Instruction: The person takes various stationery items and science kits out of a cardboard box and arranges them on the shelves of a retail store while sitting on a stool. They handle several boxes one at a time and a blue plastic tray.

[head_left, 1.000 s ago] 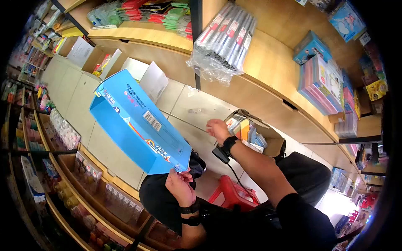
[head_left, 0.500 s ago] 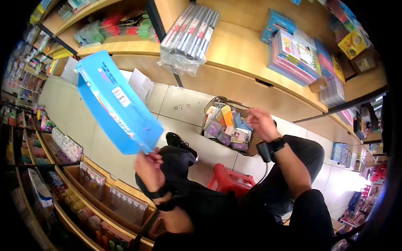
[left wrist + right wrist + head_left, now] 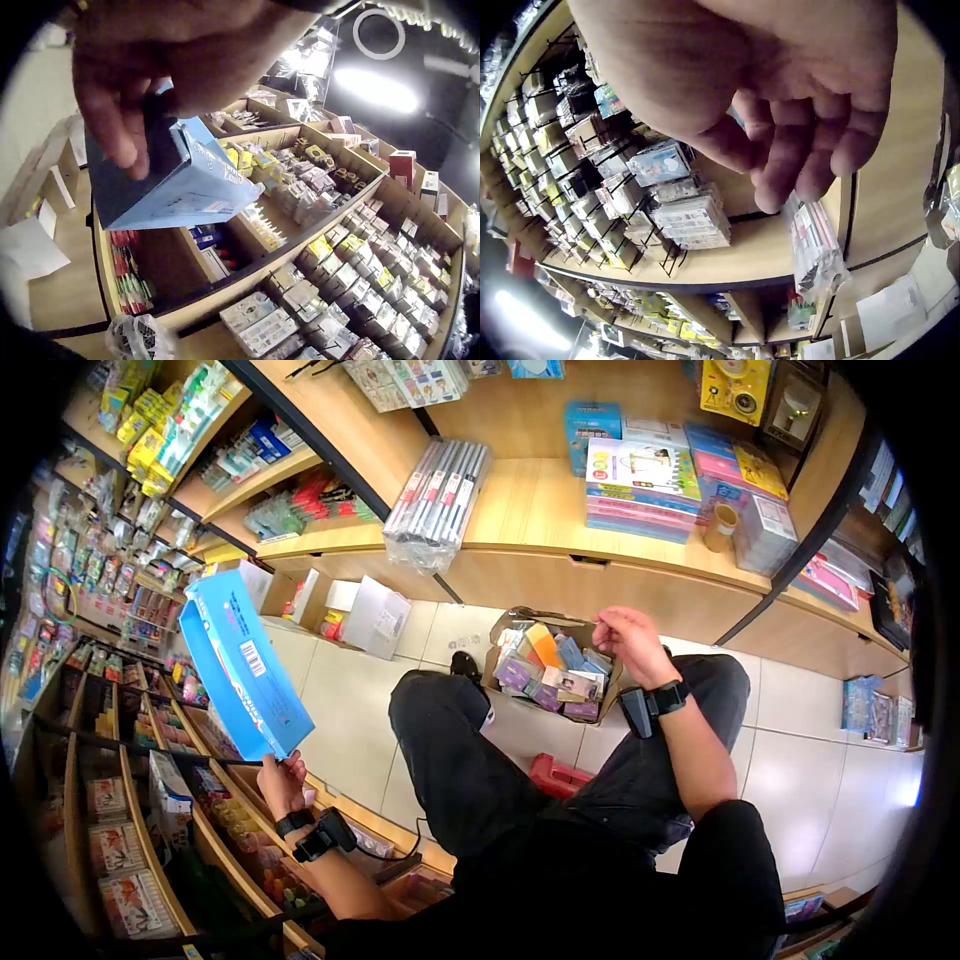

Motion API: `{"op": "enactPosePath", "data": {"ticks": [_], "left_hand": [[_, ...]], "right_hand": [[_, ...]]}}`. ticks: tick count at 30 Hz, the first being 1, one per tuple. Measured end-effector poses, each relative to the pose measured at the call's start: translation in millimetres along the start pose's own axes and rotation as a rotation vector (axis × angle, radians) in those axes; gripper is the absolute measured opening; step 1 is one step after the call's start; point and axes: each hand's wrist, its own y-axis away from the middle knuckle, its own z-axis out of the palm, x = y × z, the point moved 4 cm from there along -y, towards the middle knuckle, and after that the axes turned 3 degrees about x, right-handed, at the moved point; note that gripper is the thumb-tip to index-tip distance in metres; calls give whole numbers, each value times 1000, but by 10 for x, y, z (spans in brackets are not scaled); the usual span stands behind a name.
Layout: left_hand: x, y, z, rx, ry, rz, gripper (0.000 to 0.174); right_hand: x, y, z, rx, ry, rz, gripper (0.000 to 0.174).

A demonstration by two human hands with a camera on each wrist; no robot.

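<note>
My left hand [image 3: 283,785] pinches the lower corner of a blue open-sided cardboard box [image 3: 248,665], which is held up and tilted at the left of the head view. In the left wrist view the fingers [image 3: 112,127] reach over the edge of this blue box [image 3: 180,199], with the thumb partly hidden. My right hand [image 3: 637,647] holds nothing; its fingers [image 3: 784,161] are loosely curled. It hovers over the right side of a brown carton [image 3: 609,695], which holds several small packs [image 3: 545,670].
Ahead, a wooden shelf [image 3: 520,510] carries plastic-wrapped long packs [image 3: 435,500] and stacked boxed sets [image 3: 640,490]. Low racks of small goods [image 3: 235,820] line the left. White open cartons [image 3: 375,620] stand on the tiled floor; a red stool [image 3: 557,775] shows between my legs.
My left hand has carried the blue box leftward, away from the brown carton. The right hand has shifted from the carton's left side to its right. The head view has turned and shows more shelf.
</note>
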Motion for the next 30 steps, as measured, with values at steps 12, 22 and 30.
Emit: {"op": "enactPosePath", "data": {"ticks": [12, 22, 30], "left_hand": [[-131, 337, -252, 11, -32, 9, 32], [203, 754, 30, -39, -49, 64, 29], [-423, 796, 643, -125, -46, 125, 28]], "right_hand": [[-125, 73, 11, -81, -40, -40, 16], [-271, 121, -136, -4, -114, -119, 14], [-135, -99, -231, 72, -88, -42, 14]]}}
